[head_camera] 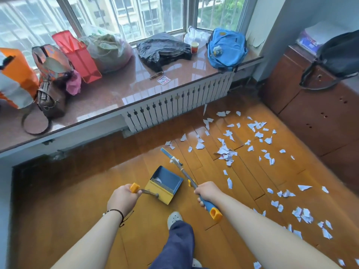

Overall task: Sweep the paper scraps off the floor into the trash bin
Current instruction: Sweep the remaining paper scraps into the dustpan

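White paper scraps [227, 152] lie strewn over the glossy wooden floor [97, 191], and nearly all of them sit to the person's right and ahead, in a loose band running from near the radiator grille [174, 105] under the windowsill down toward the lower right edge of view beside the brown cabinet [320, 113]. The densest clump lies just past the far tip of the broom. The right hand [206, 192] is wrapped firmly around the broom handle [182, 167], fingers curled under it just above the blue and yellow grip end; the handle's long axis runs away from the body, up and to the left, so its far end points toward the near-left edge of the scatter and not into its middle. The broom head itself I cannot make out. The left hand [121, 199] is clenched on the yellow-tipped handle of the dustpan [165, 184], whose blue and yellow scoop hangs or rests low over bare floor between the two hands, well apart from most scraps. The right hand is clearly the nearer one to the paper. I judge the coming move turns on swinging the broom rightward and drawing the scraps back leftward toward the pan's mouth. No trash bin is visible in this view.
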Available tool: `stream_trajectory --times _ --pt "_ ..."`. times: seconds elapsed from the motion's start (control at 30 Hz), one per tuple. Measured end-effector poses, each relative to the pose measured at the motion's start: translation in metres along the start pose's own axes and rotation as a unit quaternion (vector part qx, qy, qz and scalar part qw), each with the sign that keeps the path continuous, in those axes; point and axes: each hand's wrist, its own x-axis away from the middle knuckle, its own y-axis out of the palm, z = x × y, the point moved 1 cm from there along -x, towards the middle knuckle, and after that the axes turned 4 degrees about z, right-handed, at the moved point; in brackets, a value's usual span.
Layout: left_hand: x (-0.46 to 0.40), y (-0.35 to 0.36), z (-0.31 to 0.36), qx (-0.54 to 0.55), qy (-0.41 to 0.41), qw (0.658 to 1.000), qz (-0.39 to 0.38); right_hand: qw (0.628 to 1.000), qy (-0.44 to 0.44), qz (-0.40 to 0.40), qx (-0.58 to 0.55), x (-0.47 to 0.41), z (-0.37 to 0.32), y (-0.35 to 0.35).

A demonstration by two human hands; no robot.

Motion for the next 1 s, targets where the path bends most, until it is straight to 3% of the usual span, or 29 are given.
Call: stream_trajectory --times 0.43,1.0 --pt "-0.139 -0.049 0.068 -0.006 -0.021 1.000 -0.017 0.998 0.032 0.038 -0.024 -0.067 -0.119 -0.030" --pt "-0.230 -0.053 0.141 0.017 -0.120 0.992 -0.023 0.994 0.011 0.077 0.074 -0.202 -0.266 -0.078"
